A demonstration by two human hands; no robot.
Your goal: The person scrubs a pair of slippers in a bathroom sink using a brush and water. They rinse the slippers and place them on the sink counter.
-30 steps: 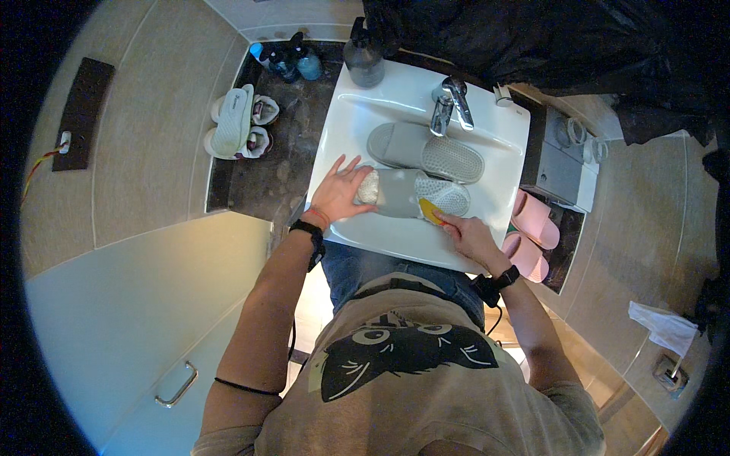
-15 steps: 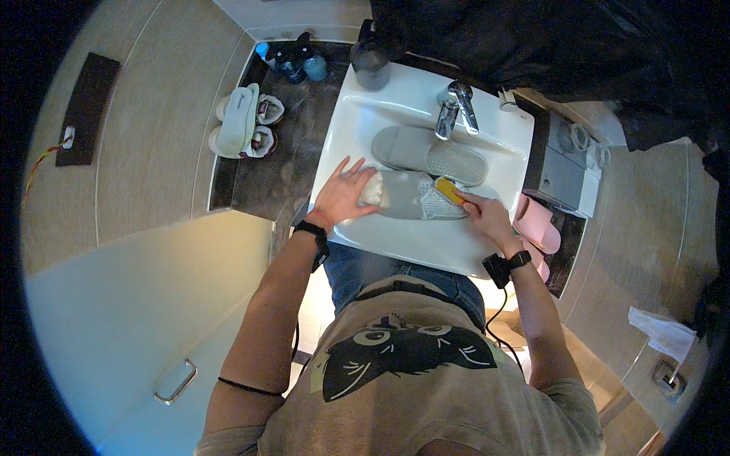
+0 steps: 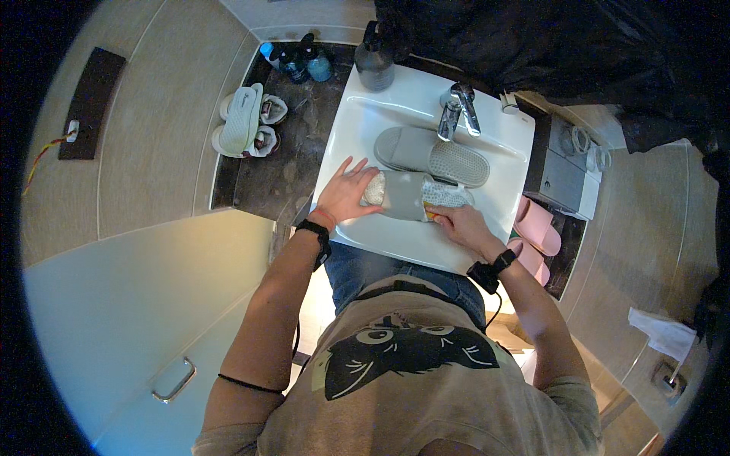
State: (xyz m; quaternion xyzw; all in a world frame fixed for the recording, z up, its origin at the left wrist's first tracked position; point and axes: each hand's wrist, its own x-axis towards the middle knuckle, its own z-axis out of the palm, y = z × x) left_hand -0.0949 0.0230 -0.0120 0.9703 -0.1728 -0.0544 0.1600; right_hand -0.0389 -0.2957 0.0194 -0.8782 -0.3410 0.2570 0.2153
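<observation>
A grey slipper [image 3: 405,196] lies sideways across the white sink [image 3: 365,242], with white suds on its textured right-hand part. My left hand [image 3: 348,194] grips the slipper's left end, thumb on the near side and fingers over the far side. In my right hand [image 3: 461,226] is a small yellow brush [image 3: 430,213], pressed against the near edge of the sudsy part; my fingers hide most of it. Just beyond lies a second grey slipper [image 3: 407,148], its dotted part partly under the faucet [image 3: 458,114].
A dark soap bottle [image 3: 374,64] stands at the sink's back left corner. On the dark counter at left are several bottles [image 3: 319,67] and a stack of pale slippers [image 3: 242,121]. Pink slippers [image 3: 538,226] and a grey box [image 3: 564,176] sit at right.
My right hand has drawn the yellow brush nearer and to the left, from the slipper's far edge to its near edge. The left hand keeps its hold.
</observation>
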